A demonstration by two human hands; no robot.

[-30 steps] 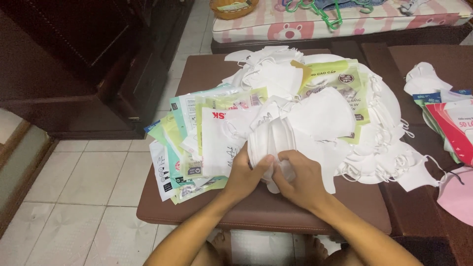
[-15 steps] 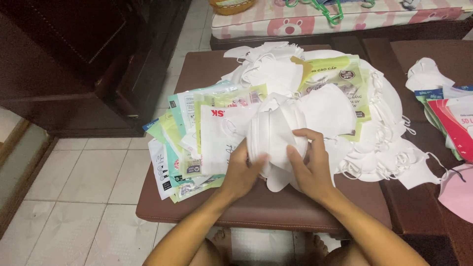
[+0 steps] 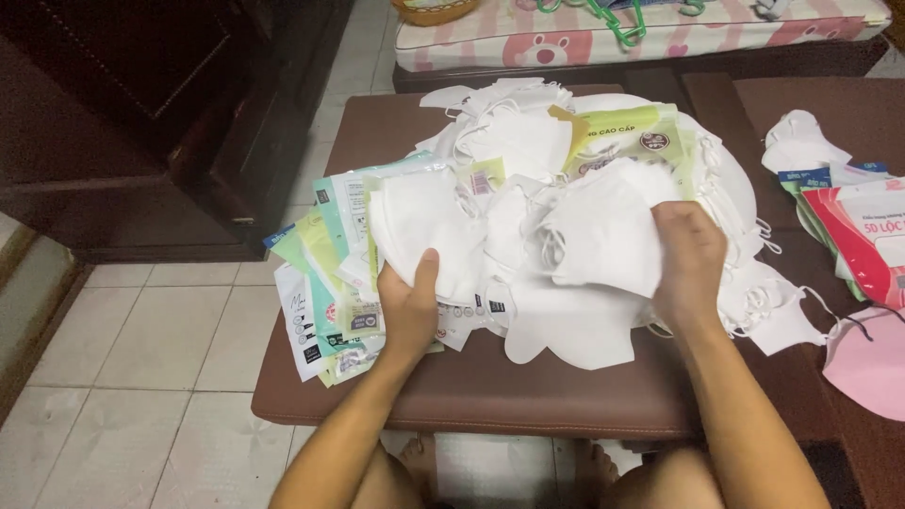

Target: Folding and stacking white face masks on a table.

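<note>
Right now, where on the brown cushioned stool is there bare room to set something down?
Free: the front strip of the stool below the white masks, and the back-left corner beside the dark cabinet. Crowded: the middle, and the left edge under the packets.

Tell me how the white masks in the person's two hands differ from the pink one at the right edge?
The white masks are held up, one bunch in the left hand, another in the right hand; the pink mask lies flat and untouched. The white ones sit over the brown padded stool amid a heap; the pink one lies apart. Both kinds have ear loops.
</note>
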